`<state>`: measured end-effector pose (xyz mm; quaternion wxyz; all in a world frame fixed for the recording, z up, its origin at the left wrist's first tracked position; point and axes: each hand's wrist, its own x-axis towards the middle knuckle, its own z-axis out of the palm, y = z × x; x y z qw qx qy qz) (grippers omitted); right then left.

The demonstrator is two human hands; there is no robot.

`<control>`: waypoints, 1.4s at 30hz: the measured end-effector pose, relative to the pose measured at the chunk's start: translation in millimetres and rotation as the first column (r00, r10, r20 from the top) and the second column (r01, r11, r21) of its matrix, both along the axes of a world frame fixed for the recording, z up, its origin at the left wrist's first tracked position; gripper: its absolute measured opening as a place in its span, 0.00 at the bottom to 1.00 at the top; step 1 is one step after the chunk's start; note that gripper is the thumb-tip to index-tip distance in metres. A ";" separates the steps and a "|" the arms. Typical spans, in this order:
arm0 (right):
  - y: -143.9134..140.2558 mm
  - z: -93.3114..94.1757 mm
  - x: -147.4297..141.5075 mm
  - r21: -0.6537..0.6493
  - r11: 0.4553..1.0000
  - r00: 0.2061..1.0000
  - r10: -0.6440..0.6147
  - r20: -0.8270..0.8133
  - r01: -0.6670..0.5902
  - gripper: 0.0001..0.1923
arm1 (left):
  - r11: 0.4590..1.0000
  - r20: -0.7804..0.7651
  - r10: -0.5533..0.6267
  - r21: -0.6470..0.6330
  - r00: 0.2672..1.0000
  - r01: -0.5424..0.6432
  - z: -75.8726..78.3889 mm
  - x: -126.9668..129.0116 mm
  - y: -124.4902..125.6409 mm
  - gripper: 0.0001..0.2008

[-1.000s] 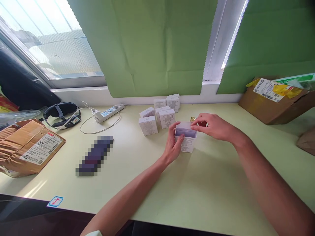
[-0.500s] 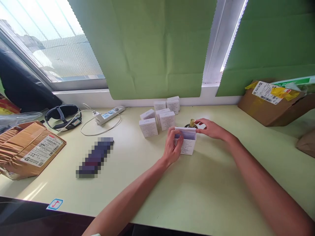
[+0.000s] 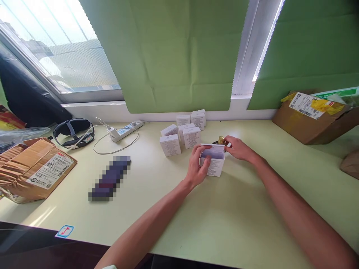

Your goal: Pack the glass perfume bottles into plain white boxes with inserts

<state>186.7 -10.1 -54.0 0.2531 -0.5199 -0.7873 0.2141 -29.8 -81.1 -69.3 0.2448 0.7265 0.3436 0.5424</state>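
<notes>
Currently left hand (image 3: 198, 168) clamped the open white carton (image 3: 213, 163); right hand (image 3: 238, 148) pinched its flap beside the gold-capped bottle (image 3: 220, 140) — a nudge could topple it on the desk (image 3: 241, 220).

Gold-capped bottle (image 3: 220, 139) behind open box (image 3: 213, 161)

Both forearms are bare from elbow to wrist. The left hand (image 3: 198, 167) and right hand (image 3: 238, 148) wear no gloves, rings or watch. A pale sleeve edge (image 3: 108, 266) shows at the left elbow.
</notes>
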 end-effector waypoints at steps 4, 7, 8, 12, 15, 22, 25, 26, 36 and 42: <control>-0.8 4.6 3.3 -0.001 0.998 0.998 -0.058 0.017 0.058 0.12 | 1.000 0.027 -0.007 -0.026 1.000 0.007 0.4 0.8 -0.7 0.15; -2.7 15.9 12.5 0.002 0.994 0.994 -0.105 0.022 0.105 0.15 | 0.998 0.031 -0.017 -0.060 0.999 0.019 0.6 0.4 -0.9 0.16; -4.4 22.1 16.9 0.002 0.993 0.992 -0.121 0.019 0.121 0.16 | 0.997 0.031 -0.018 -0.069 0.999 0.020 0.7 0.1 -1.0 0.16; -18.7 56.6 33.9 0.020 0.978 0.977 -0.207 -0.061 0.208 0.21 | 0.994 0.029 -0.024 -0.103 0.999 0.027 1.8 -0.9 -1.8 0.17; -37.0 82.9 35.5 0.047 0.969 0.958 -0.232 -0.167 0.243 0.22 | 0.990 0.057 -0.034 -0.133 0.998 0.042 2.7 -0.4 -2.8 0.17; -72.3 107.4 -12.0 0.082 0.997 0.953 0.021 -0.303 0.004 0.15 | 0.985 0.114 -0.066 -0.154 0.991 0.084 -1.1 2.6 -2.4 0.19; -77.1 104.3 -29.2 0.092 0.995 0.961 0.060 -0.269 -0.036 0.11 | 0.985 0.133 -0.072 -0.147 0.988 0.092 -3.6 3.0 -1.2 0.20; -77.4 102.2 -32.6 0.107 0.994 0.965 0.064 -0.254 -0.037 0.10 | 0.985 0.134 -0.079 -0.144 0.988 0.099 -3.8 3.0 -1.1 0.20; -75.2 92.3 -37.7 0.184 0.978 0.991 0.114 -0.076 -0.098 0.08 | 0.987 0.143 -0.093 -0.116 0.985 0.110 -2.0 3.4 -0.6 0.19; -72.9 89.2 -32.5 0.176 0.977 0.993 0.113 0.035 -0.118 0.08 | 0.989 0.147 -0.095 -0.102 0.985 0.110 -8.3 4.1 1.2 0.21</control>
